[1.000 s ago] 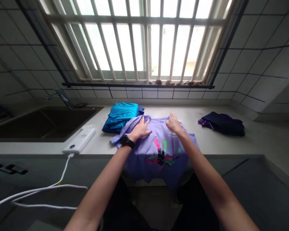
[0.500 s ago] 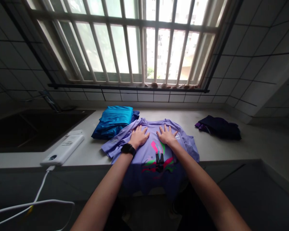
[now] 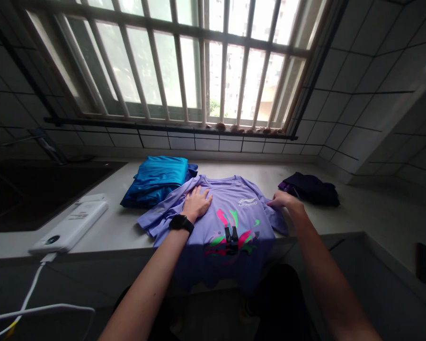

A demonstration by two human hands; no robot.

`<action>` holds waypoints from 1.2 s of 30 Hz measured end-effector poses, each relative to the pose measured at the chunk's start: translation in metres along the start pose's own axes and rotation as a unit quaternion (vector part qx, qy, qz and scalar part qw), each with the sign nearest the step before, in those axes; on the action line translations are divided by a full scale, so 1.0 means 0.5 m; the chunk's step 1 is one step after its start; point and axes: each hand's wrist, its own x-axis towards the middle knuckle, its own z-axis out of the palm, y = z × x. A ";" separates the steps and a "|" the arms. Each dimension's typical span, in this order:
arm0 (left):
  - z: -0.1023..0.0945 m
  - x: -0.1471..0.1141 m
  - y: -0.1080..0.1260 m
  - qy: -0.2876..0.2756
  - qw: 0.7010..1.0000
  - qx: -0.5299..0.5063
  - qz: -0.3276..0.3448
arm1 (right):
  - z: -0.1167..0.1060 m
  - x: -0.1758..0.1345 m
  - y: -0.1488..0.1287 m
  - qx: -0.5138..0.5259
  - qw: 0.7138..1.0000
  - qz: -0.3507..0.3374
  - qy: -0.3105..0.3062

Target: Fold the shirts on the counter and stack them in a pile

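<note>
A purple T-shirt (image 3: 220, 203) with a bright pink, green and black print lies spread on the counter, its lower part hanging over the front edge. My left hand (image 3: 196, 202) rests flat on its upper left chest, fingers spread; a black watch (image 3: 181, 223) is on that wrist. At the shirt's right sleeve, my right hand (image 3: 284, 200) has its fingers pinched together on the fabric. Folded blue clothes (image 3: 159, 180) are piled just beyond the left sleeve. Behind my right hand lies a dark folded garment (image 3: 310, 188).
A white power bank (image 3: 71, 227) with a white cable (image 3: 30, 289) lies near the counter's front left edge. Farther left is a dark sink (image 3: 39, 189) with a faucet (image 3: 48, 144). A barred window (image 3: 184, 71) with small objects on its sill is behind the counter (image 3: 259, 168).
My right hand has left the shirt's chest, moved right and closed on the sleeve. My left hand stays flat on the shirt. The view has shifted slightly to the right.
</note>
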 end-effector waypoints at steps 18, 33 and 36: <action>0.008 0.005 -0.007 0.006 1.000 0.008 0.003 | 0.104 -0.037 -0.242 0.033 0.988 -0.149 0.006; 0.009 0.004 -0.004 0.007 1.000 -0.006 -0.001 | 0.061 -0.127 0.026 0.012 0.995 0.047 0.086; 0.008 0.004 -0.004 0.005 1.000 -0.006 -0.004 | 0.055 -0.122 -0.068 0.008 0.990 -0.107 0.086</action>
